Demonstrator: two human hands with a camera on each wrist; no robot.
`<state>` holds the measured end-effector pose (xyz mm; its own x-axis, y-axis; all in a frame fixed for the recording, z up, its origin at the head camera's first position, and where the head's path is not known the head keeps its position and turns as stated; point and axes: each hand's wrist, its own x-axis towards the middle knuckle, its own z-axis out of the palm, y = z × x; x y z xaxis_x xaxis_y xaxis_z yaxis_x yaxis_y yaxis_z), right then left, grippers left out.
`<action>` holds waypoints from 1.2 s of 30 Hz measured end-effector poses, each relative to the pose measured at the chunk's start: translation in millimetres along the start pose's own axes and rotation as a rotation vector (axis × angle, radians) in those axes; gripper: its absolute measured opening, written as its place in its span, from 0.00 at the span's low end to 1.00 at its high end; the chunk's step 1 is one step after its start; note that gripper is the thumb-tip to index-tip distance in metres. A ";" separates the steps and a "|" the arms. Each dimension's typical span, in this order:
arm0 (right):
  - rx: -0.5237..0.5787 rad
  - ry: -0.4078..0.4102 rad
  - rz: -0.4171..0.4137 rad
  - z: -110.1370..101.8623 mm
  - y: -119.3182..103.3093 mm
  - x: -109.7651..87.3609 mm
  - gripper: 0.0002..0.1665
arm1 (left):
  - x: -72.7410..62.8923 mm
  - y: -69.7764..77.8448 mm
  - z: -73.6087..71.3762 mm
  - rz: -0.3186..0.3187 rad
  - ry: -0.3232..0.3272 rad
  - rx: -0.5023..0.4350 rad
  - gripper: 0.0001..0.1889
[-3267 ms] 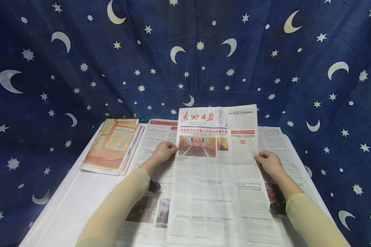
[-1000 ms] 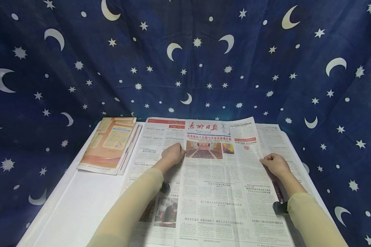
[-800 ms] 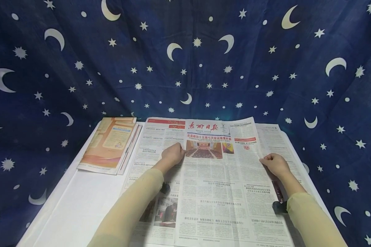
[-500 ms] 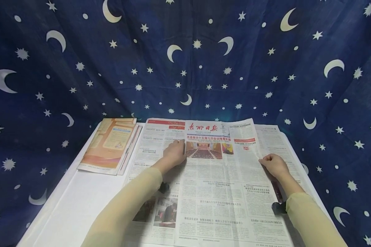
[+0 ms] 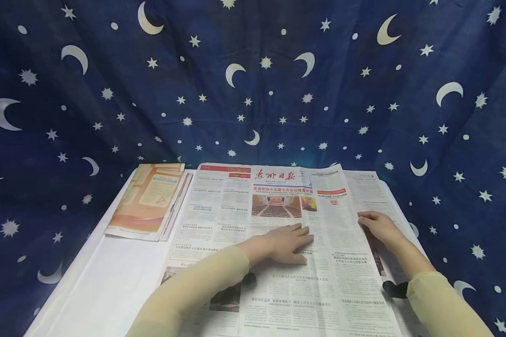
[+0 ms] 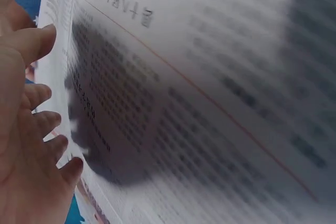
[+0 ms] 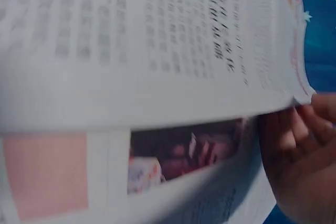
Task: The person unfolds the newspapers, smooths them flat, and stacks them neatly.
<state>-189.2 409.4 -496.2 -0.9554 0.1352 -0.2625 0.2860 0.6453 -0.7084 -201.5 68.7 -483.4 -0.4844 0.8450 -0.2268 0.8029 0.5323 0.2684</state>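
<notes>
A newspaper sheet [image 5: 286,290] with a red masthead and a hall photo lies over a larger opened newspaper [image 5: 211,201]. My left hand [image 5: 287,243] is spread over the middle of the top sheet, palm down. Its fingers look straight and apart in the left wrist view, where the hand [image 6: 26,150] casts a shadow on the print; whether it touches the paper I cannot tell. At the sheet's right edge my right hand [image 5: 378,227] pinches the paper between thumb and fingers. The right wrist view has that hand [image 7: 307,166] holding the edge slightly raised above the page beneath.
A stack of folded papers with an orange cover [image 5: 145,201] lies at the table's back left. The white table [image 5: 93,281] shows at the left. A dark blue cloth [image 5: 253,84] with moons and stars hangs behind the table.
The tilted-up top sheet has come down onto the opened newspaper. My left hand has let go of its left edge and moved right, over the middle. The right hand keeps its edge.
</notes>
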 end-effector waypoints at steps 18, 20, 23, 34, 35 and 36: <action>0.254 -0.283 -0.191 17.0 -49.2 -24.5 0.36 | 53.8 10.5 -18.0 -0.251 0.245 -1.325 0.30; 0.244 -0.282 -0.205 20.5 -55.0 -25.2 0.37 | 58.5 13.0 -17.4 -0.268 0.245 -1.346 0.29; 0.211 -0.266 -0.214 24.1 -62.2 -26.3 0.42 | 63.5 16.0 -16.2 -0.269 0.242 -1.359 0.28; 0.104 -0.182 -0.221 31.6 -68.3 -26.8 0.38 | 69.0 17.3 -11.1 -0.280 0.262 -1.439 0.26; 0.093 -0.159 -0.218 32.7 -68.7 -27.1 0.36 | 69.7 17.2 -10.4 -0.279 0.266 -1.444 0.25; 0.090 -0.139 -0.212 33.8 -69.1 -27.3 0.34 | 70.4 17.1 -9.6 -0.281 0.272 -1.447 0.23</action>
<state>-180.4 335.7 -462.2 -0.9772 -0.1041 -0.1853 0.0921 0.5780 -0.8108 -225.2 137.8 -485.8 -0.7392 0.6060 -0.2940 -0.2749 0.1271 0.9530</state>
